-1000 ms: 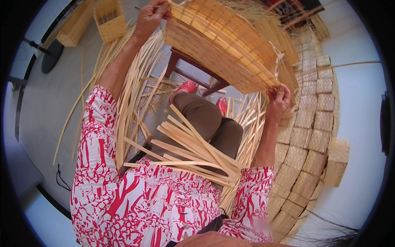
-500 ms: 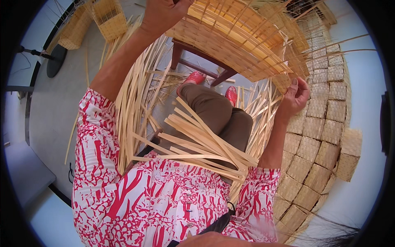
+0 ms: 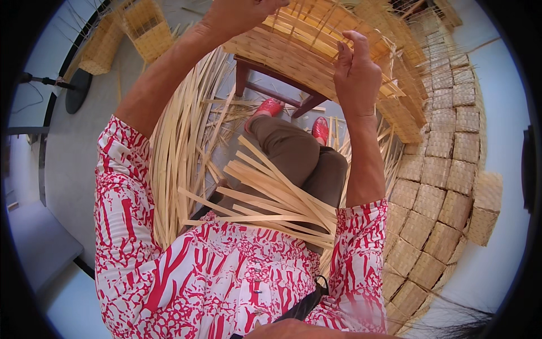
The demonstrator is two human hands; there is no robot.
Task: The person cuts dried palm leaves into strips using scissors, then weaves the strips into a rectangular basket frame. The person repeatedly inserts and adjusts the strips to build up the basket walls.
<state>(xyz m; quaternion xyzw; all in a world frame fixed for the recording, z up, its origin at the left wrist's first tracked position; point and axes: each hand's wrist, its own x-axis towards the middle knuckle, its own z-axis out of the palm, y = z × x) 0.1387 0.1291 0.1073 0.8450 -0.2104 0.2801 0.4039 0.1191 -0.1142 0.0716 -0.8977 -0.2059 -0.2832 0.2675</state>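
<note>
A half-woven basket (image 3: 293, 59) of pale flat strips rests on a dark red wooden stool (image 3: 241, 79), its loose uprights standing up along the far side. At its upper left, my left hand (image 3: 240, 16) is closed with curled fingers; the frame's top edge cuts it off, so what it holds is hidden. My right hand (image 3: 359, 73) is raised in front of the basket's right half. Its thumb and forefinger come close together in a pinch beside the thin strips, and what lies between them is too small to make out. Loose strips (image 3: 271, 192) lie across my lap.
Many long strips (image 3: 183, 135) lie on the floor to the left of my legs. Rows of finished woven boxes (image 3: 440, 186) line the right wall. Two more unfinished baskets (image 3: 148, 31) stand at the far left, near a black round stand base (image 3: 79, 93).
My right hand has left the basket's right corner and moved up and left in front of its wall. My left hand has shifted slightly right.
</note>
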